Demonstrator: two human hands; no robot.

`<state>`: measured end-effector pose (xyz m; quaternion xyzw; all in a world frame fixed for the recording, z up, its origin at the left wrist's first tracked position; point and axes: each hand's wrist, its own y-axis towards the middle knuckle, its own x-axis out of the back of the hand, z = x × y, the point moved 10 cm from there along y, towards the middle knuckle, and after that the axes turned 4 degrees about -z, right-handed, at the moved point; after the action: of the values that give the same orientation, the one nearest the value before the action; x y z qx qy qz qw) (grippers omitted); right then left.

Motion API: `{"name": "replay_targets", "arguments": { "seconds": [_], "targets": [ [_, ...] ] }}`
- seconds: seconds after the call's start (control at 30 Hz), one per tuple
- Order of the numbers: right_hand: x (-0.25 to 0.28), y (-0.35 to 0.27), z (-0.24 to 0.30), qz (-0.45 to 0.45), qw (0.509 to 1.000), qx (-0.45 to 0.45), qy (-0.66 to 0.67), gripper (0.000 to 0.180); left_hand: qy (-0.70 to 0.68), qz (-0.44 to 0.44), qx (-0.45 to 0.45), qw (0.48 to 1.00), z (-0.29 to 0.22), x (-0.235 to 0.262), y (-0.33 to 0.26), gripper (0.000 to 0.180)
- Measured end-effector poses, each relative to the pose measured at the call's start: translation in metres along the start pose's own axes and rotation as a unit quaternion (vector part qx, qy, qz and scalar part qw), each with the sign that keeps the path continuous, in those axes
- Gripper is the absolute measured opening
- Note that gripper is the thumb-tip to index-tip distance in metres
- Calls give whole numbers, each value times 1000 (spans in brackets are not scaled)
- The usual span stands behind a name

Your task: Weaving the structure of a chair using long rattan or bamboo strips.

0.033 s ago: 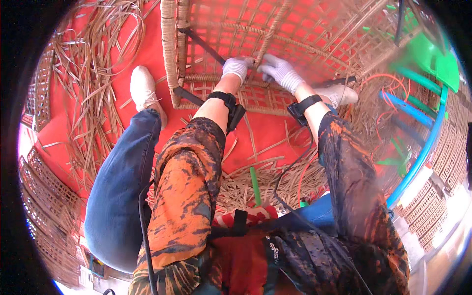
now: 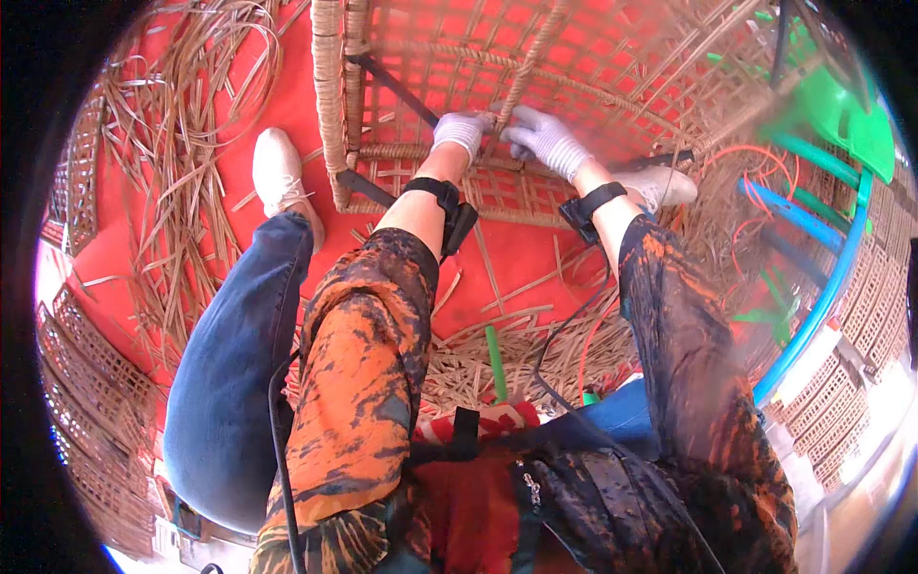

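woven rattan frame (image 2: 535, 67) cut off at top edge, green plastic chair (image 2: 841, 115) blurred, right shoe (image 2: 660, 187) half hidden

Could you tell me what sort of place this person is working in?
Most likely a cane or wicker weaving workshop. Both gloved hands, left hand and right hand, grip a strand on a half-woven cane frame; loose cane strips litter the red floor, and woven panels lie alongside.

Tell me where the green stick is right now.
In the head view the green stick lies low in the middle, on loose cane strips over the red mat, between the person's two forearms and well below the woven frame.
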<state>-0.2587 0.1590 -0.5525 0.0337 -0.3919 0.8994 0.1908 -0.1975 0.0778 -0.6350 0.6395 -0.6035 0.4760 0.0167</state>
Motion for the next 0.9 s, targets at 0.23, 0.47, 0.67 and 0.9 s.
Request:
{"name": "replay_targets", "arguments": {
  "seconds": [0.23, 0.47, 0.67, 0.9],
  "targets": [
    [-2, 16, 26, 36, 940, 109, -320, 34, -112, 128, 149, 974, 6, -12, -11, 41],
    [-62, -69, 25, 114, 878, 89, -456, 28, -137, -158, 98, 973, -20, 73, -75, 42],
    [-161, -250, 41, 426, 795, 156, -404, 15, -117, -133, 84, 981, -32, 46, -66, 37],
    [6, -64, 23, -21, 964, 55, -261, 25, -393, -106, 220, 886, 26, -6, -54, 32]
  ]
}}
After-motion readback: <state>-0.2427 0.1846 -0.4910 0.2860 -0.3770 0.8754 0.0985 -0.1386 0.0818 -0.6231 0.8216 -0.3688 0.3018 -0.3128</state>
